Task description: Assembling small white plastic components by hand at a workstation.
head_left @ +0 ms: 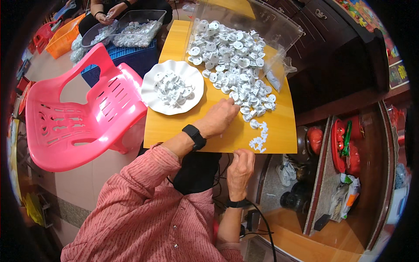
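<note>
While the plate (pixel 195 78) holds white pieces (pixel 172 89) and the clear bin (pixel 275 28) a spilling heap (pixel 231 56), the left hand (pixel 220 117) reaches palm-down to it, finger closure indeterminable, the right hand (pixel 241 169), fingers bunched, near the surface (pixel 279 131).

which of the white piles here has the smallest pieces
The small pile at the near edge of the yellow table, just beyond the right hand: its bits look tinier than those in the big heap or on the scalloped plate.
</note>
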### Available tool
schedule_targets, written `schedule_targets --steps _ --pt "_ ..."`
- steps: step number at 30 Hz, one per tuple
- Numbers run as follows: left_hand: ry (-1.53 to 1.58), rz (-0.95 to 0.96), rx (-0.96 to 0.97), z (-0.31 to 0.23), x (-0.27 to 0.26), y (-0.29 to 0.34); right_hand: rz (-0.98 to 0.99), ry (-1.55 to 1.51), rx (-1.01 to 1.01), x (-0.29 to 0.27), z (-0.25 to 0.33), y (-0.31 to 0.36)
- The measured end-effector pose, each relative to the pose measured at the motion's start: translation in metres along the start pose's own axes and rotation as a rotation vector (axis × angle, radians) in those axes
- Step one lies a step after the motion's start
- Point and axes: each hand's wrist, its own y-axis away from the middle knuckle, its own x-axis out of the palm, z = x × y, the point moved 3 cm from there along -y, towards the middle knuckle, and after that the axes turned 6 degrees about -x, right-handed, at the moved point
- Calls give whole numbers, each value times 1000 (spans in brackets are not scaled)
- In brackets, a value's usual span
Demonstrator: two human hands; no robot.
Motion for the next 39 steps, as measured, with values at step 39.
schedule_targets --steps 39 --pt "1604 288 -582 -9 -22 102 -89 -401 213 -12 58 -31"
